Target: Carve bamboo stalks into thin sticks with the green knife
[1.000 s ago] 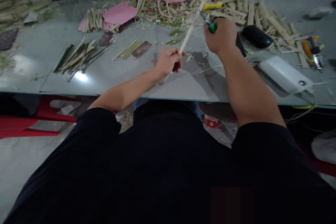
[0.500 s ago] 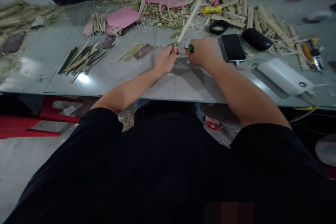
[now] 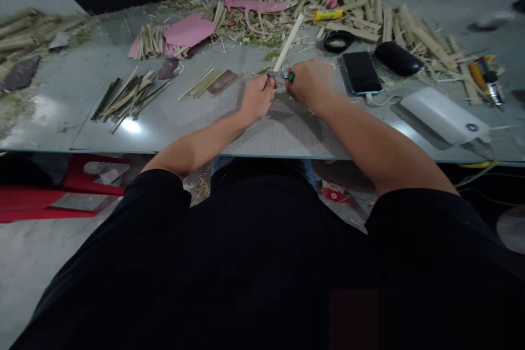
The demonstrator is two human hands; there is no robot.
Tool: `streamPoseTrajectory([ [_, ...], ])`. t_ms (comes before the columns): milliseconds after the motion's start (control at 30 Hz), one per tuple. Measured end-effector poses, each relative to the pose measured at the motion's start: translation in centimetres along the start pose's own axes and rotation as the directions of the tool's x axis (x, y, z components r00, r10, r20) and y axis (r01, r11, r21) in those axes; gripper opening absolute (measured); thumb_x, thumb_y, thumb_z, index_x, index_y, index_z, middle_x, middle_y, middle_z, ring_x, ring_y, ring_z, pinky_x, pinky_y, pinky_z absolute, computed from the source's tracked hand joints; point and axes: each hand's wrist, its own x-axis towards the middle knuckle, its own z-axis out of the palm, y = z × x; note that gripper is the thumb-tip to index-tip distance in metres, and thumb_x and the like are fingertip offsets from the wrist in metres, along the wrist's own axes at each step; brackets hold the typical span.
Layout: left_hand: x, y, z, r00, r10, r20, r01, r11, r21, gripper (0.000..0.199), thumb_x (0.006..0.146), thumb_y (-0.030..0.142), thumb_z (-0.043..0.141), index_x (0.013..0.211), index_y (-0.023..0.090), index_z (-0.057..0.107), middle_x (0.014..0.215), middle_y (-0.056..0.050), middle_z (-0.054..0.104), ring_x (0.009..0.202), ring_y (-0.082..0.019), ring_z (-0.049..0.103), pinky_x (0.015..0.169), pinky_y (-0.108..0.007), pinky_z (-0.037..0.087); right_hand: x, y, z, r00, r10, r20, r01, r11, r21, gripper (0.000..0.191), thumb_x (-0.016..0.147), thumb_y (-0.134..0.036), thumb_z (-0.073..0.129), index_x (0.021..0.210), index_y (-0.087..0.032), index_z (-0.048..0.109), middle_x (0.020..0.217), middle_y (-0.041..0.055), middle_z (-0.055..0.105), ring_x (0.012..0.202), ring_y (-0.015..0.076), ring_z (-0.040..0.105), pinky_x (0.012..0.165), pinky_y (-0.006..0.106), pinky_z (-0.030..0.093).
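Note:
A pale bamboo strip slants up and away from between my hands, its near end at the fingertips of my left hand. Those fingers are pinched closed on it, though the grip itself is partly hidden. My right hand is wrapped round the green handle of a knife. The knife's blade points left, across the strip's near end and close to my left thumb. Beneath both hands is a grey textured mat. Left of my left hand lie thin bamboo strips beside a piece of brown sandpaper.
A pile of thin sticks lies to the left. Pink paper, shavings and bamboo pieces spread along the back. On the right are black tape, a phone, a black case and a white power bank.
The knife has moved left toward my left fingertips, so its blade now crosses the strip's near end. My left hand stays almost in place.

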Motion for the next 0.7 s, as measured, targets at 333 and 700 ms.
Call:
streamPoseTrajectory([
  [333,-1.6,2.1,0.3,0.999,-0.012,-0.037,0.008,0.995,-0.102,0.057,0.142,0.019,0.04,0.086,0.025,0.051,0.067,0.008,0.032,0.057,-0.01,0.03,0.056,-0.019,0.028,1.7,0.9,0.4,0.998,0.008,-0.065,-0.007,1.0,0.025,0.041,0.135,-0.035,0.065,0.162,-0.024,0.094,0.16,0.0219,0.09,0.159,0.0468,0.08,0.134,0.061,0.063],
  [700,-3.0,3.4,1.3,0.995,-0.099,-0.002,0.096,0.974,-0.204,0.062,0.14,0.014,0.04,0.08,0.023,0.049,0.057,0.011,0.028,0.048,-0.006,0.021,0.047,-0.015,0.019,3.8,4.1,-0.6,0.986,0.127,-0.107,-0.129,0.992,-0.014,0.044,0.142,-0.032,0.059,0.163,-0.013,0.093,0.161,0.0284,0.088,0.158,0.0446,0.082,0.132,0.063,0.065],
])
